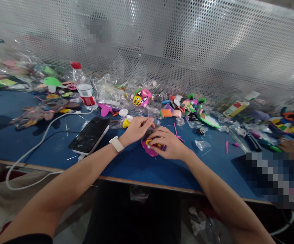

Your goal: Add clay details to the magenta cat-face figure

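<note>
A pink foam craft piece (148, 150) with small yellow and white bits lies on the blue table (136, 166), just in front of me. My right hand (168, 144) rests over it, fingers curled and pinching at the yellow bits. My left hand (138, 128) sits at the piece's far left edge, fingers bent and pressed down on it. A white watch is on my left wrist. Most of the pink piece is hidden under both hands.
A black phone (89, 135) on a white power bank with a white cable (35, 149) lies to the left. A water bottle (83, 86), plastic bags and colourful foam animals (141, 97) crowd the back, against a perforated metal screen. Another person's hand (293, 147) shows at right.
</note>
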Action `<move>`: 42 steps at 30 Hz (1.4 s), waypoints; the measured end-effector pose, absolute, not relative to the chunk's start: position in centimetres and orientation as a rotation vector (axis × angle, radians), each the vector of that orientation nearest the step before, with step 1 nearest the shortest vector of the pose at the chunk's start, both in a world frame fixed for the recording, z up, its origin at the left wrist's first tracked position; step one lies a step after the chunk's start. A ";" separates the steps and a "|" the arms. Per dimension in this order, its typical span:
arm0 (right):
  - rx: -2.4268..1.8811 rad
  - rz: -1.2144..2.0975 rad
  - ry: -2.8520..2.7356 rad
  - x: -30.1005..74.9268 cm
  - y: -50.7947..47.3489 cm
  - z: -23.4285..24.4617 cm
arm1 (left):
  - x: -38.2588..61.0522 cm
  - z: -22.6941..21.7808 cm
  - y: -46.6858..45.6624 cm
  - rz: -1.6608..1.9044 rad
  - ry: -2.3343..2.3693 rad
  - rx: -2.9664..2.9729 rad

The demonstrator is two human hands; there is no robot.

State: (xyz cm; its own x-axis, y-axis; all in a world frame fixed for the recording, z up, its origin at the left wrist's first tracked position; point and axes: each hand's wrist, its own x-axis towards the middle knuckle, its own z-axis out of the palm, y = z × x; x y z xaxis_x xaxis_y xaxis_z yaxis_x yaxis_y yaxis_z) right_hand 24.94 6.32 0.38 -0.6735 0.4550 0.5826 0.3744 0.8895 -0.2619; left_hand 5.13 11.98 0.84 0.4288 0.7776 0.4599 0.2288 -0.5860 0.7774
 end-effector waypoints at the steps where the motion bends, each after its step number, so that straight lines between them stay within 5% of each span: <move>1: -0.589 0.161 -2.372 25.0 6.4 0.3 | 5.1 0.9 12.0 1.123 0.847 2.054; 19: -0.560 0.085 -2.330 25.7 6.8 0.3 | 2.1 3.5 12.8 0.364 0.420 2.538; 42: -0.617 0.174 -2.361 26.2 6.7 0.8 | 2.9 1.7 12.7 0.425 0.525 2.726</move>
